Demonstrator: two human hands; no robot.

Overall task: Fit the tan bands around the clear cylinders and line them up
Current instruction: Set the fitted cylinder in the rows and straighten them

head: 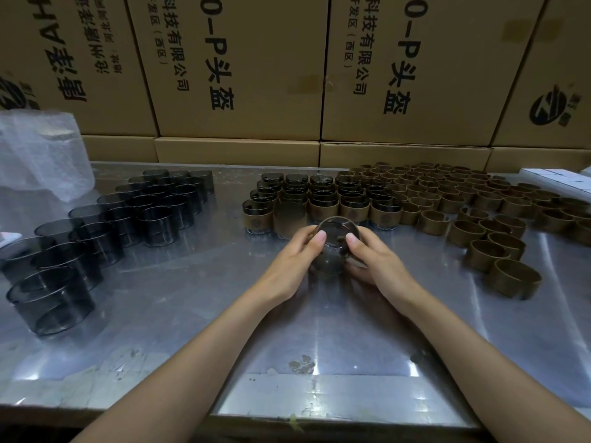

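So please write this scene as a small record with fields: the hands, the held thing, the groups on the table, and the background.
left hand: grips the held cylinder from its left side
right hand: grips the same cylinder from its right side
held cylinder: clear, tilted so its open mouth faces the camera
banded cylinders: rows at centre, behind the hands
bare cylinders: dark-tinted, rows at left
loose tan bands: spread at right
metal table: shiny, scuffed
cardboard boxes: stacked behind
plastic bag: far left
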